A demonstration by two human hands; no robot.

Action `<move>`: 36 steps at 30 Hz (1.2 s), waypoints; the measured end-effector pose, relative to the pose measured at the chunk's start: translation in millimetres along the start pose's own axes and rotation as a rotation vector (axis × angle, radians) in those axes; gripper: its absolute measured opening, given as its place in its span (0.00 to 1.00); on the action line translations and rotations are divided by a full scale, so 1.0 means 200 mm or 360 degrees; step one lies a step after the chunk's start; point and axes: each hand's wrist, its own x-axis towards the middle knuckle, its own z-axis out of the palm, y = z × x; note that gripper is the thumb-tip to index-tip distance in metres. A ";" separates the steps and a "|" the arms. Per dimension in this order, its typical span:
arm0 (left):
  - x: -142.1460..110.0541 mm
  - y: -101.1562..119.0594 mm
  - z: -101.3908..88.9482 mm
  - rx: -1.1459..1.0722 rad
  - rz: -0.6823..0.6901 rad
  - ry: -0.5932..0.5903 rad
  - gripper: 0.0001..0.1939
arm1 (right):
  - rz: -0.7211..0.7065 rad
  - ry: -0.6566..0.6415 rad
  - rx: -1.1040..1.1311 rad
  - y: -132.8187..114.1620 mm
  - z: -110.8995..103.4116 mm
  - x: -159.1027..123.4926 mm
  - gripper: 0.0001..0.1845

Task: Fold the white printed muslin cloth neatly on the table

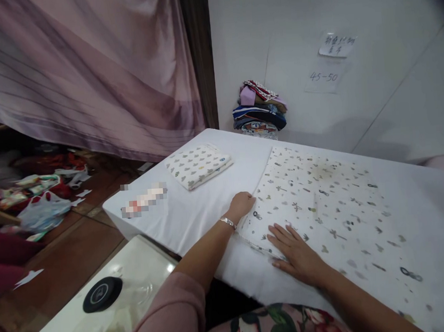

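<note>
A white cloth with small grey-green printed motifs (323, 215) lies spread over the right part of the table, its near-left corner showing folded layers. At its left edge, my left hand (242, 206) has its fingers curled round the edge of the fabric; a silver bracelet is on that wrist. My right hand (297, 251) rests flat on the near edge of the same cloth, fingers stretched out. Farther left sits a folded white cloth with cactus-like prints (199, 166), apart from both hands.
The table has a white cover (188, 223). A stack of folded fabrics (259, 108) stands against the wall. Left of me, a white surface holds a round black object (102, 293). A pink curtain (125, 66) hangs at the left; plastic bags (46, 212) lie on the floor.
</note>
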 end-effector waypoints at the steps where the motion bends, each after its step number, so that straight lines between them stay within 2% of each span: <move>1: 0.02 0.00 0.01 0.0004 -0.0018 -0.0012 0.13 | 0.0003 0.0009 0.0008 0.00 0.00 0.00 0.33; 5: 0.04 0.02 0.01 0.0011 -0.0112 -0.0031 0.14 | 0.0024 0.0017 0.0043 -0.01 -0.01 0.00 0.33; 8: 0.03 0.04 0.03 0.0068 -0.0139 0.0070 0.13 | 0.0037 0.0035 0.0072 -0.01 0.00 0.00 0.33; 12: 0.00 0.07 0.08 0.0176 0.0066 0.0249 0.11 | 0.0049 0.0040 0.0118 -0.01 0.00 0.00 0.33; 16: -0.03 0.05 0.10 0.0064 0.0305 0.0212 0.09 | 0.0088 -0.0035 0.0243 -0.01 -0.03 -0.01 0.34; 18: -0.03 0.02 0.09 -0.0044 0.0369 0.0189 0.12 | 0.0118 -0.0057 0.0391 0.00 -0.05 -0.01 0.32; 20: -0.02 0.00 0.08 -0.0132 0.0393 0.0150 0.17 | 0.0218 0.0011 0.0603 0.01 -0.08 0.01 0.27; 23: -0.01 -0.02 0.07 -0.0193 0.0356 0.0066 0.18 | 0.0491 0.0298 0.0836 0.06 -0.14 0.13 0.24; 25: 0.00 -0.02 0.06 -0.0222 0.0339 0.0015 0.17 | 0.0695 0.0493 0.0863 0.11 -0.17 0.26 0.23; 27: 0.00 -0.03 0.05 -0.0249 0.0377 -0.0004 0.15 | 0.0906 0.0604 0.0892 0.18 -0.19 0.43 0.21; 30: 0.01 -0.04 0.06 -0.0292 0.0508 0.0004 0.15 | 0.1201 0.0575 0.1013 0.26 -0.19 0.65 0.24; 32: 0.01 -0.06 0.07 -0.0318 0.0574 0.0010 0.15 | 0.1317 0.0523 0.1069 0.29 -0.18 0.75 0.29; 36: 0.04 -0.10 0.08 -0.0417 0.0578 -0.0010 0.14 | 0.1363 0.0560 0.1152 0.31 -0.15 0.79 0.29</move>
